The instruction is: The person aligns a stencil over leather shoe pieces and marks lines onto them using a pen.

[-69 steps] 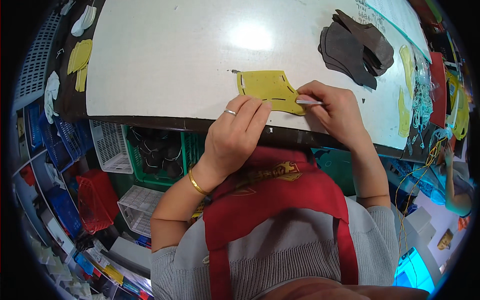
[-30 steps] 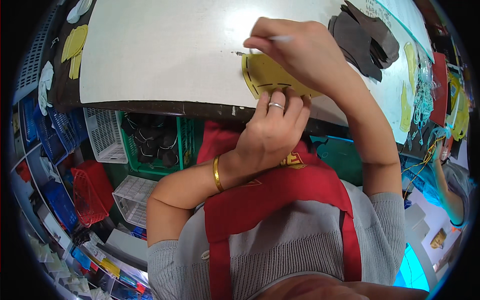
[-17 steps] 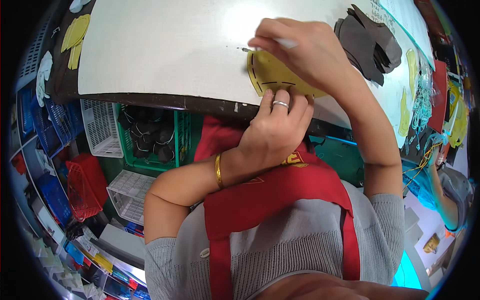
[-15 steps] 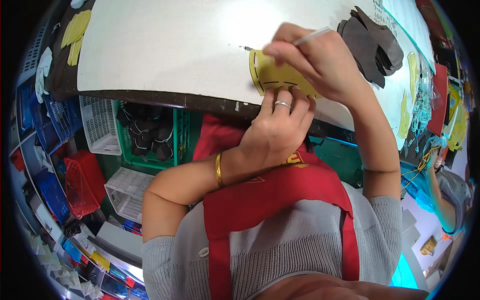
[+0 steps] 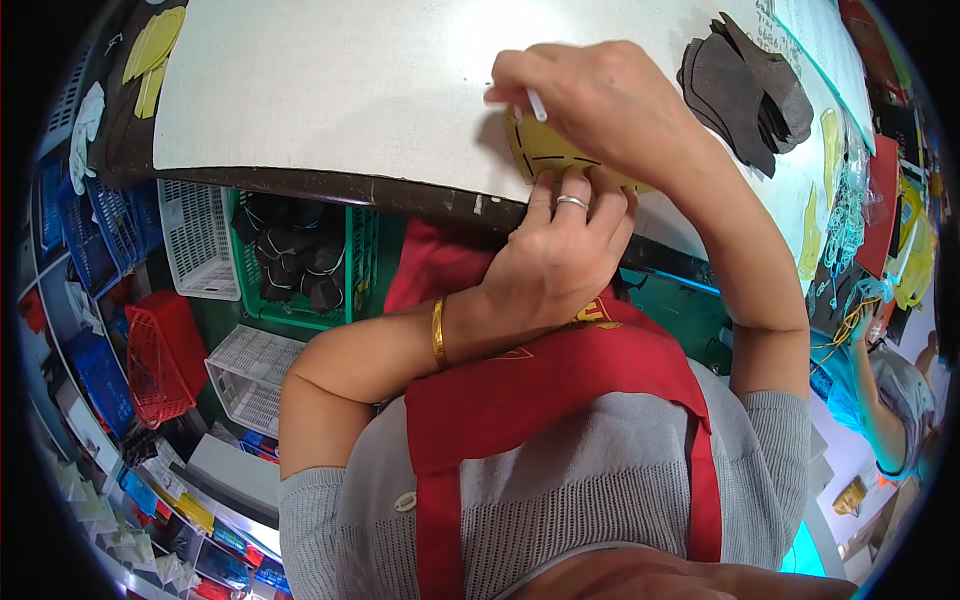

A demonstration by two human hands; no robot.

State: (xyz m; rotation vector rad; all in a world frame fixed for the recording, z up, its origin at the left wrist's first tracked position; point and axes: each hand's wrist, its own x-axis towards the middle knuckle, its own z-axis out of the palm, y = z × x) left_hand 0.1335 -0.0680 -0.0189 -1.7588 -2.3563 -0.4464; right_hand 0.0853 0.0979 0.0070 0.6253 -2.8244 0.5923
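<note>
Yellow piece: a flat, mustard-coloured cut shape (image 5: 540,150) lies at the near edge of the white worktable (image 5: 330,90), marked with dark dashed lines and mostly covered by both hands.
Right hand: the right hand (image 5: 605,100) arches over the yellow piece, fingers pinched around a thin white pen (image 5: 536,104) whose tip meets the piece's upper left corner.
Left hand: the left hand (image 5: 555,265), with a silver ring and a gold bangle at the wrist, presses its fingertips flat on the lower edge of the piece, pinning it rather than gripping it.
Dark stack: a pile of grey-brown cut pieces (image 5: 745,85) sits on the table to the right, well apart from the hands.
Below the table: a green crate (image 5: 355,255), white baskets (image 5: 195,235) and a red basket (image 5: 155,360) stand under the table's front edge.
Clothing: a red apron (image 5: 520,400) over a grey knit top.
</note>
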